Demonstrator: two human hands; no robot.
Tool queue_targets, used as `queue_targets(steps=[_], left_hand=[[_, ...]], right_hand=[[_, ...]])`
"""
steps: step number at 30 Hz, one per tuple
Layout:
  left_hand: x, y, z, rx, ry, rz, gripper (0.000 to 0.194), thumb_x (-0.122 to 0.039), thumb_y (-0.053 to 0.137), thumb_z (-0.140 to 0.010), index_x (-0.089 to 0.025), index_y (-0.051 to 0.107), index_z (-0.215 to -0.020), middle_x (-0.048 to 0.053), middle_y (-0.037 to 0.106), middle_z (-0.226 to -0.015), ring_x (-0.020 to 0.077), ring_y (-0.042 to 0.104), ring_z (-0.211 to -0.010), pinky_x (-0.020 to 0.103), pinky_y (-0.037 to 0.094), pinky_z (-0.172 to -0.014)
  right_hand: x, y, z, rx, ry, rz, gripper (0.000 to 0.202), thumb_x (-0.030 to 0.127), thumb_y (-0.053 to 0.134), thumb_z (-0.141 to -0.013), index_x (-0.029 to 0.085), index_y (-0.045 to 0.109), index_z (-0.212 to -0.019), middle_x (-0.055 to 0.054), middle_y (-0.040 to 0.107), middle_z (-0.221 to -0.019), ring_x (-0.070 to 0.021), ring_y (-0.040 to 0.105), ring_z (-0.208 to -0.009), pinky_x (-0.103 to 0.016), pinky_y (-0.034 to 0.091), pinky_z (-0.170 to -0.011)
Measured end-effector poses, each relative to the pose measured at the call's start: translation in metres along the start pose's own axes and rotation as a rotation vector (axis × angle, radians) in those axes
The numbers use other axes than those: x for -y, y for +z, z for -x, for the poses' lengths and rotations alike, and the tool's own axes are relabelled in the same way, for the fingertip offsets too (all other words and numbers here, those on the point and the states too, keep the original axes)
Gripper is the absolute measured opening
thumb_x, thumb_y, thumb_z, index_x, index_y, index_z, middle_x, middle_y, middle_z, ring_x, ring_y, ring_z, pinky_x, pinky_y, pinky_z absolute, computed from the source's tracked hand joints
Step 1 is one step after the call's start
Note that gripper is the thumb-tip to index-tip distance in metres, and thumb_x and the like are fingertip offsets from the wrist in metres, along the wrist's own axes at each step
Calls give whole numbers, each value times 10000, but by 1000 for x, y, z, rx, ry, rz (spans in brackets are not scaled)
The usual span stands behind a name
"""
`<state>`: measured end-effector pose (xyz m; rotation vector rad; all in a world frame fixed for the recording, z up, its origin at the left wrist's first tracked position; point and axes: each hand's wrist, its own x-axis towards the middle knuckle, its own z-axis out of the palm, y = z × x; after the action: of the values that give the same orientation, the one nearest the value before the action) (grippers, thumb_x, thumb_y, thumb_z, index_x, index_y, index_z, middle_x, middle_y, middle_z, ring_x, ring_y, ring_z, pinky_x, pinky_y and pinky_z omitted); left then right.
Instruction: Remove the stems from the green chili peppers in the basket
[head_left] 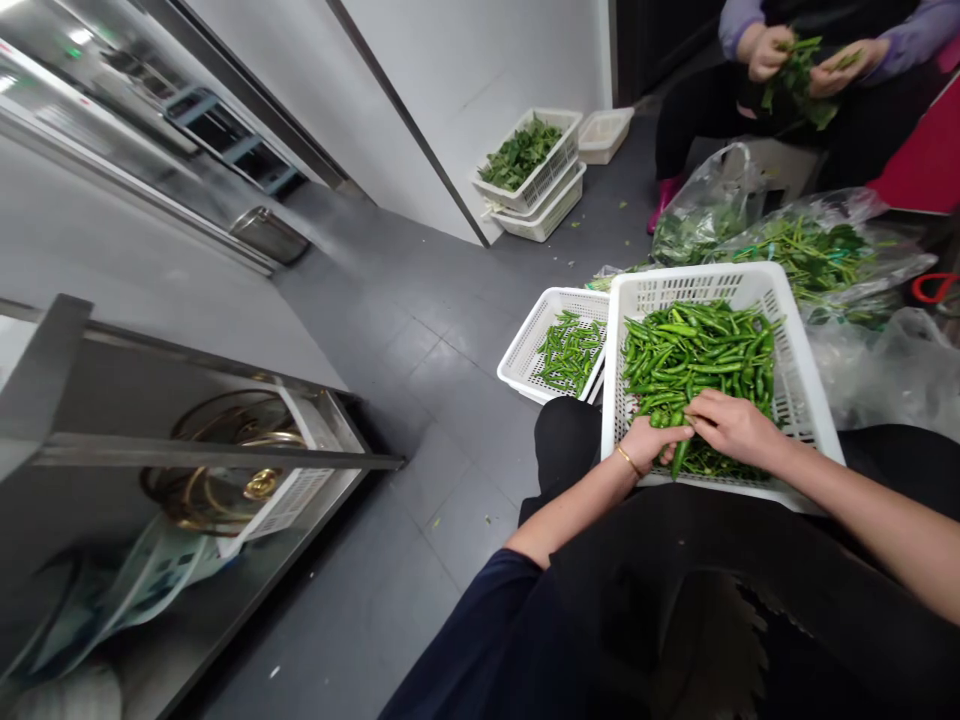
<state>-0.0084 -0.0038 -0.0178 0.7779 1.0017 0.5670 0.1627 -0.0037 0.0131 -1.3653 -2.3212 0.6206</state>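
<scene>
A white plastic basket [806, 390] full of green chili peppers [697, 345] rests on my lap. Over its near side, my left hand [651, 442] is closed around green chili peppers, one of which points down below the fingers. My right hand [731, 425] meets it there, thumb and fingertips pinched at the stem end of a pepper. Thin green stems [712, 462] lie in the near part of the basket, under my hands. On the left stands a second white basket [517, 355] holding fewer green chili peppers [571, 352].
Stacked white baskets with leafy greens [521, 155] stand by the wall. Across from me, a co-worker's hands [814, 70] hold greens above plastic bags [825, 250] of vegetables. A metal shelf [225, 450] with lids and baskets is at left; a metal bin [270, 235] lies beyond.
</scene>
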Motion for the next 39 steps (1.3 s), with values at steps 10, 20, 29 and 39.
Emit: queue_targets(steps=[10,20,29,39], left_hand=[[-1,-10,6,-227,-110,411,134,-124,657,-630,-89,554,-707,43,603,-618,97,550,-495,227,443,-484],[-1,-8,-3,13,-143,413,369,-293,807,-511,-124,512,-654,-61,439,-457,19,346,-359,175,241,-377],[-6,-13,6,-57,-15,336,319,-145,769,-488,-91,615,-762,48,640,-696,137,609,-625,256,475,-589],[-11,-17,-3,-138,162,320,362,-64,727,-483,-104,645,-833,55,669,-837,163,632,-842,298,454,-824]], right_hand=[[-21,31,-79,338,93,554,321,279,366,-910,116,639,-960,-157,615,-942,-231,626,-776,-310,433,-624],[8,12,20,90,-146,36,372,355,355,-926,171,649,-791,-77,605,-732,-166,567,-697,-274,417,-650],[-44,-5,-30,280,467,13,482,550,399,-841,176,692,-761,-54,640,-586,-195,595,-585,-286,408,-583],[-43,6,-40,-25,393,78,266,367,478,-815,202,685,-785,-43,706,-736,-187,634,-694,-277,434,-663]])
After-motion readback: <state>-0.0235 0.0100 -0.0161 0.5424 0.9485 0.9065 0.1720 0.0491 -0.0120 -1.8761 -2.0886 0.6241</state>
